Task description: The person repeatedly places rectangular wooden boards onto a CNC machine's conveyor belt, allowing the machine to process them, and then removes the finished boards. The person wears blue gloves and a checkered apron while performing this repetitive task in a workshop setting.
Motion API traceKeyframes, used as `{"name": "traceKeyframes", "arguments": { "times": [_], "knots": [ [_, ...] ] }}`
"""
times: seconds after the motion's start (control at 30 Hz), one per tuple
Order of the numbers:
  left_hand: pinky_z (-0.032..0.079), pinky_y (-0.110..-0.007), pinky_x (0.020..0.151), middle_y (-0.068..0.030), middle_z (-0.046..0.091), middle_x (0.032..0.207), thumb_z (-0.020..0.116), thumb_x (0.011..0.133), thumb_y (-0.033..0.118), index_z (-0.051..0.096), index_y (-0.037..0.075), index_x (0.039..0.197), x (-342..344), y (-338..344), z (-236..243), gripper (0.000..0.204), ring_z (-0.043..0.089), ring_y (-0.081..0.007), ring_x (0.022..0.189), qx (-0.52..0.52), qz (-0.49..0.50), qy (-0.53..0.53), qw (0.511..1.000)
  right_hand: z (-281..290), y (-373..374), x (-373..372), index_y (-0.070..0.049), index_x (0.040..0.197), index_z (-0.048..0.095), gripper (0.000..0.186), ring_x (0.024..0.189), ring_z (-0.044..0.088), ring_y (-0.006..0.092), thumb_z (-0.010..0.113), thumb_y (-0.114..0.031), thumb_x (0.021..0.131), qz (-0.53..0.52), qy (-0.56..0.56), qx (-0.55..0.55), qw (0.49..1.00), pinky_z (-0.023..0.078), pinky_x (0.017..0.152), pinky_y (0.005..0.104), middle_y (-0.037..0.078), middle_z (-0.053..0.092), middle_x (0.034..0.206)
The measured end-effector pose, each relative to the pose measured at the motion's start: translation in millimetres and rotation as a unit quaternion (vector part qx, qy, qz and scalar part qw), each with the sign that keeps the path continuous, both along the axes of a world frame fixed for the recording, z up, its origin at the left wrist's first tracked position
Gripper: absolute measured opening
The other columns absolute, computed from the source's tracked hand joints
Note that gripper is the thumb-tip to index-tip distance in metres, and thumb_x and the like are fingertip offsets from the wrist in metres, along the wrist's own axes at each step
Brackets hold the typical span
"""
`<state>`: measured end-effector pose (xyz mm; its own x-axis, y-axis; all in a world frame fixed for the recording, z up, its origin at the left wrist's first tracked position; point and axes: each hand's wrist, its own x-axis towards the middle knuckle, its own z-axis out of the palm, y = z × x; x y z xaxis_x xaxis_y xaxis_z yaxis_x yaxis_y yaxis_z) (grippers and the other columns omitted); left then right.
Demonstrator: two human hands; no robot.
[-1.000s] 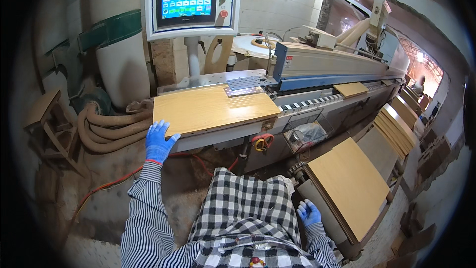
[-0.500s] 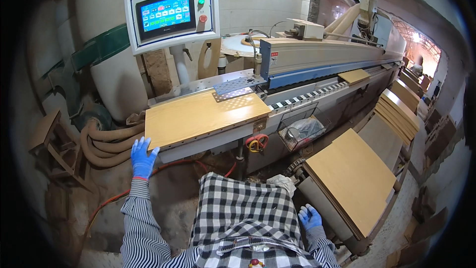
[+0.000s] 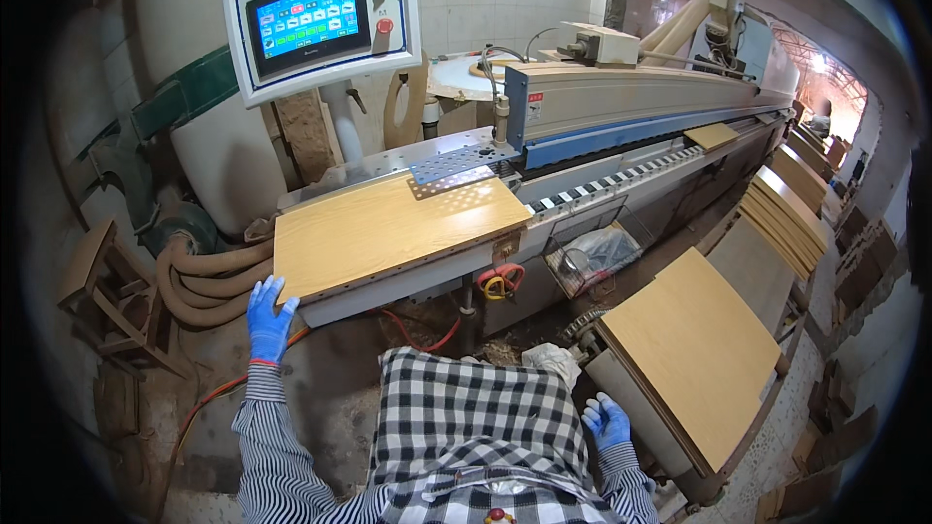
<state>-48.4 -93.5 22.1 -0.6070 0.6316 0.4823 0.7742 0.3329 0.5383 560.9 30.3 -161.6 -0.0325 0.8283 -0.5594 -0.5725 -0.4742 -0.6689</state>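
A wood-grain panel (image 3: 388, 243) lies flat on the bed of a long machine, its far right part beneath a perforated metal plate (image 3: 456, 165). My left hand (image 3: 269, 322), in a blue glove, touches the panel's near left corner with its fingers stretched and apart. My right hand (image 3: 607, 421), also gloved in blue, hangs low beside my lap with fingers loosely bent and nothing visible in it. Nearest to that hand is a stack of similar panels (image 3: 689, 354). A smaller panel (image 3: 711, 136) rests farther along the machine's track.
A control screen (image 3: 309, 21) stands on a post behind the bed. Red and yellow-handled tools (image 3: 500, 281) hang under it, near a wire basket (image 3: 594, 257). Ribbed hoses (image 3: 218, 286) and a wooden stool (image 3: 116, 296) are at left. More panels (image 3: 784, 218) are stacked far right.
The smaller panel has travelled farther along the track, away from me. The view has shifted slightly. My left hand stays at the near panel's corner; my right hand's fingers look a bit more bent.
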Motion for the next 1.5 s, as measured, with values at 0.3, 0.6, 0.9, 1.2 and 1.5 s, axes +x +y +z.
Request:
{"name": "traceKeyframes", "arguments": {
  "times": [0.3,0.6,0.9,1.2,1.5],
  "knots": [
    [0.026,-0.044,0.113,-0.0147,0.056,0.132,0.074,0.079,0.027,0.062,0.006,0.122,15.6,14.3,9.8,0.049,0.041,-0.0338,0.132,-0.034,0.0,0.057,0.998,39.2,35.1,-24.6,0.001,0.119,0.056,0.031,0.074,0.064,0.0197,0.056,-0.016,0.093,0.073,-0.147,0.134,0.977,0.055,0.069,0.0319,0.014,0.067,0.095],
    [0.022,-0.047,0.115,-0.0155,0.061,0.123,0.076,0.076,0.034,0.062,0.003,0.119,53.2,69.6,9.5,0.054,0.047,-0.0325,0.126,-0.022,-0.037,0.149,0.988,91.1,110.9,-42.2,-0.009,0.124,0.058,0.043,0.109,0.057,0.0299,0.064,-0.015,0.082,0.194,-0.748,0.401,0.492,0.043,0.097,0.0417,0.012,0.062,0.118],
    [0.038,-0.044,0.097,-0.0115,0.064,0.11,0.07,0.076,0.054,0.054,0.006,0.131,79.8,106.5,9.4,0.074,0.057,-0.0305,0.101,-0.077,-0.026,0.162,0.983,62.5,171.3,-37.7,-0.012,0.12,0.058,0.045,0.114,0.051,0.0313,0.06,-0.013,0.075,0.247,-0.798,0.416,0.36,0.038,0.098,0.0457,0.009,0.056,0.126],
    [0.039,-0.044,0.098,-0.0128,0.066,0.105,0.063,0.085,0.043,0.06,0.007,0.12,77.0,107.4,0.6,0.05,0.06,-0.0279,0.099,-0.013,-0.018,0.231,0.973,78.2,50.8,-48.8,-0.004,0.118,0.055,0.037,0.108,0.052,0.0373,0.058,-0.021,0.085,0.217,-0.695,0.505,0.463,0.04,0.095,0.0472,0.018,0.056,0.12],
    [0.037,-0.043,0.102,-0.0112,0.067,0.106,0.065,0.084,0.04,0.062,0.009,0.119,78.3,104.6,1.6,0.046,0.06,-0.0255,0.101,-0.011,-0.01,0.216,0.976,-4.3,-3.3,82.3,-0.005,0.095,0.062,0.058,0.069,0.06,0.0214,0.074,-0.058,0.075,-0.233,0.099,-0.026,0.967,0.056,0.07,0.0327,0.006,0.062,0.08]
  ]
}}
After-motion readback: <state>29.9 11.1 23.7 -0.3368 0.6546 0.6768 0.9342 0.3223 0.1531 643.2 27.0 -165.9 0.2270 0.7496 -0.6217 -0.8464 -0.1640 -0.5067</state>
